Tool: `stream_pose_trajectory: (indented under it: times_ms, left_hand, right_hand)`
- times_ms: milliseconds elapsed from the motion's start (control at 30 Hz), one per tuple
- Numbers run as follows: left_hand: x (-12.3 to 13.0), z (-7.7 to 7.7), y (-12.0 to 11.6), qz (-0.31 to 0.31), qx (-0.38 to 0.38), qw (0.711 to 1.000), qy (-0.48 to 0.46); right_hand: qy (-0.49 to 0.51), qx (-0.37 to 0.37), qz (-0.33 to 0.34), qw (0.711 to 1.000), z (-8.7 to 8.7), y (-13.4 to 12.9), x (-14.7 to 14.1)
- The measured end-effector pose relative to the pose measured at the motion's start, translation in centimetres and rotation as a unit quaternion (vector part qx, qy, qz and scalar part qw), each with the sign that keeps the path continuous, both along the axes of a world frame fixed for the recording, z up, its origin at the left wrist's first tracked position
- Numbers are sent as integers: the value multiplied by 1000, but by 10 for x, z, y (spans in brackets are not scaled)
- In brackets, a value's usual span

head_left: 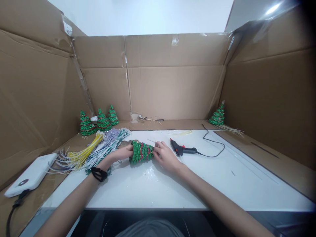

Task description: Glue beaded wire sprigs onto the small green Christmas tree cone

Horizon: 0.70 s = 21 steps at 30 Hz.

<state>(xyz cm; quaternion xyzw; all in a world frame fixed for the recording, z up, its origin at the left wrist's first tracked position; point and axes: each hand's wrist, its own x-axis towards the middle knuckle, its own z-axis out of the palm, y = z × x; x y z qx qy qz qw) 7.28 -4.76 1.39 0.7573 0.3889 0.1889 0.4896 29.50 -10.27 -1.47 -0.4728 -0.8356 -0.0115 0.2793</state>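
A small green tree (pixel 140 152) with red trim lies on its side above the white board (pixel 138 194), its tip toward the right. My left hand (pixel 123 153) is closed around its base end, with the fingertips partly hidden behind it. At the tree's tip, the fingers of my right hand (pixel 161 154) are pinched together. A thin pale strand (pixel 151 141) shows beside those fingers. Just right of my right hand lies a black glue gun (pixel 182 149) with a red nozzle and trigger.
Bundles of yellow (pixel 86 150) and white-green wires (pixel 108 148) lie at left, near a white power box (pixel 32 174). Three green trees (pixel 102 121) stand at back left, another (pixel 217 115) at back right. Cardboard walls (pixel 172 92) surround the board. The gun's cord (pixel 217 141) curls rightward.
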Motion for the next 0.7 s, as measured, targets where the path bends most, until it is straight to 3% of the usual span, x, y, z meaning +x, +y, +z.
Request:
stream_pose_trajectory:
  times_ms: [133,300,500,700]
  left_hand:
    - [3,-5,-1,68,-15,995,-68]
    - [10,-6,-1,109,-73,986,-107]
    - [19,-18,4,157,-183,947,-213]
    - [20,-23,6,183,-221,930,-230]
  right_hand:
    - [61,-4,-41,997,-7,3,-7]
    - [51,-48,-77,995,-4,21,-14]
    - [107,-49,-93,989,1,48,-14]
    - [125,-25,-2,992,-1,48,-1]
